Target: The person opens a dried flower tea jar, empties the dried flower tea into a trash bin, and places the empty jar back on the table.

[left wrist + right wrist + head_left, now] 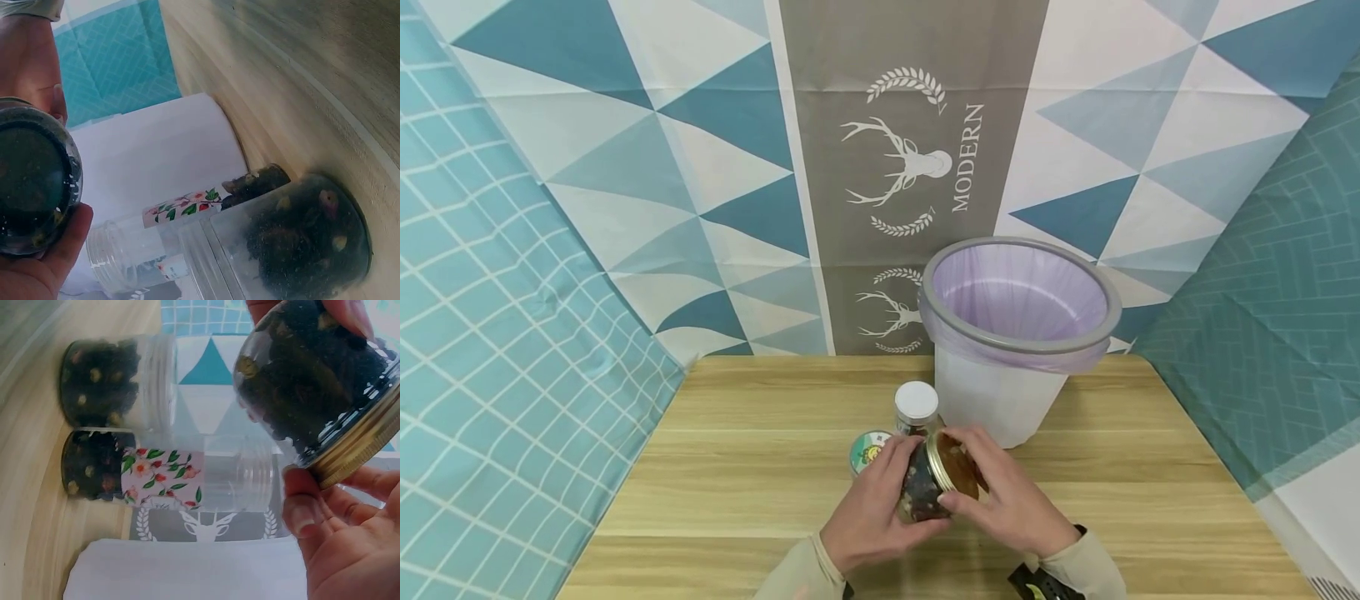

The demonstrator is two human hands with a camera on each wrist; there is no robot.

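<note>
A clear jar of dark contents (920, 487) with a gold lid (359, 447) is held tilted in both hands above the table, its lid toward the right. My left hand (880, 508) grips the glass body, seen from its base in the left wrist view (31, 181). Around the lid curl the fingers and thumb of my right hand (1011, 500). Behind stand a taller white-lidded jar (916, 402) with a floral label (164, 478) and a shorter jar with a green, patterned lid (868, 450), both holding dark contents with pale bits.
A white bin (992, 400) with a purple liner and grey rim (1022, 340) stands behind the jars, to the right. The wooden table (737, 467) meets patterned cloth walls at the back and sides.
</note>
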